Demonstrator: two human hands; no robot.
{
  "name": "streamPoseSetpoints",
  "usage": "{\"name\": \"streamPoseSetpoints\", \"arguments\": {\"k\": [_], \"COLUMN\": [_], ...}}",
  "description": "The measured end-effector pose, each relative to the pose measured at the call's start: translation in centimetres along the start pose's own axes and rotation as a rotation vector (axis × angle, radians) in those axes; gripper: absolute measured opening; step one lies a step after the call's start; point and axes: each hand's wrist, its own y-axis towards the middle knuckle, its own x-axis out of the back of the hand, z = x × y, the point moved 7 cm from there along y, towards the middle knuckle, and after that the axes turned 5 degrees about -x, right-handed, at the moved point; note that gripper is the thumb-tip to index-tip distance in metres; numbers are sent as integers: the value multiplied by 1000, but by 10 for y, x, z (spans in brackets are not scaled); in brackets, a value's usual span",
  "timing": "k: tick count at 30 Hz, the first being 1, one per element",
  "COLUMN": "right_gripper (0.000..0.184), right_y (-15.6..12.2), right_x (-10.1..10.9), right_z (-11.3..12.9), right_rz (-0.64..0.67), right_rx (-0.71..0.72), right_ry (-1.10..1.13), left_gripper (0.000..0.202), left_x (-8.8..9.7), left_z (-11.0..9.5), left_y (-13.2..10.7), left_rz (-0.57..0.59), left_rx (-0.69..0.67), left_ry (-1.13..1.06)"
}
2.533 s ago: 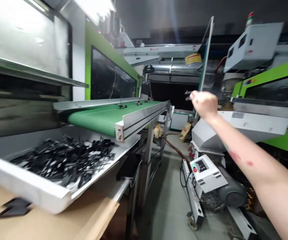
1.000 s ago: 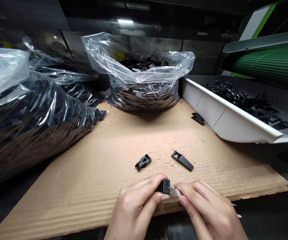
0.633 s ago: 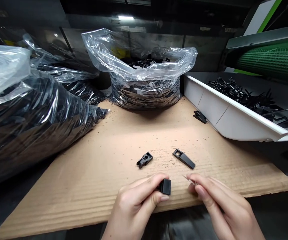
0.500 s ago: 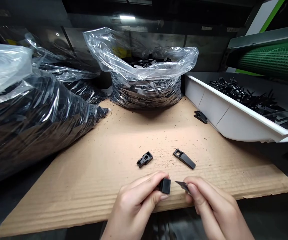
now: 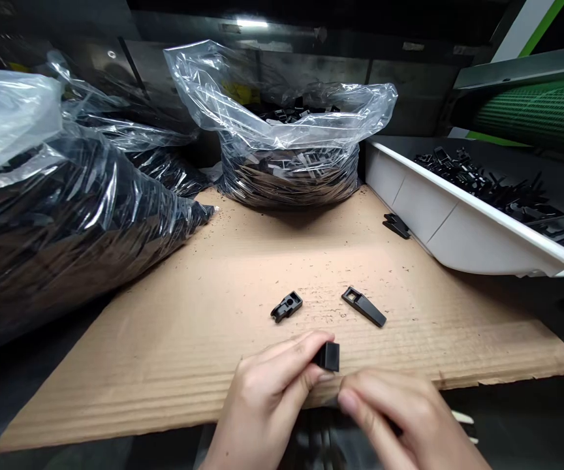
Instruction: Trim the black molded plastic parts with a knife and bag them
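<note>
Pinching a small black block (image 5: 331,356) between thumb and forefinger, the left hand (image 5: 269,391) holds it above the near edge of the cardboard (image 5: 203,339), the block's square end facing right. Just beside it, the right hand (image 5: 402,411) is blurred, thumb and fingers drawn together on a thin blade (image 5: 331,400) that barely shows. Beyond the hands, a short clip (image 5: 287,307) and a longer tapered tab (image 5: 366,308), both black, lie apart on the cardboard. Farther back, an open plastic bag (image 5: 286,176) of black parts stands near a white tray (image 5: 423,209) heaped with similar pieces. A large filled sack (image 5: 66,235) slumps at the left.
</note>
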Motion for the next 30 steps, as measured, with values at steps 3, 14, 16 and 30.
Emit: {"name": "streamPoseSetpoints", "arguments": {"k": [3,14,16,30], "right_gripper": [22,18,23,28], "right_y": [-3,-14,-15,-11], "right_x": [12,25,26,19], "right_z": [3,-4,1,4], "right_rz": [-84,-259,-299,-353], "right_rx": [20,186,259,323], "right_ry": [93,-160,-200,-265], "left_gripper": [26,19,28,10], "left_x": [0,-14,-13,-3], "left_z": [0,12,17,5], "left_y": [3,-7,-9,1], "left_rz": [0,-70,-118,-27], "left_rx": [36,421,483,307], "left_ry": [-24,-543,-512,-262]}}
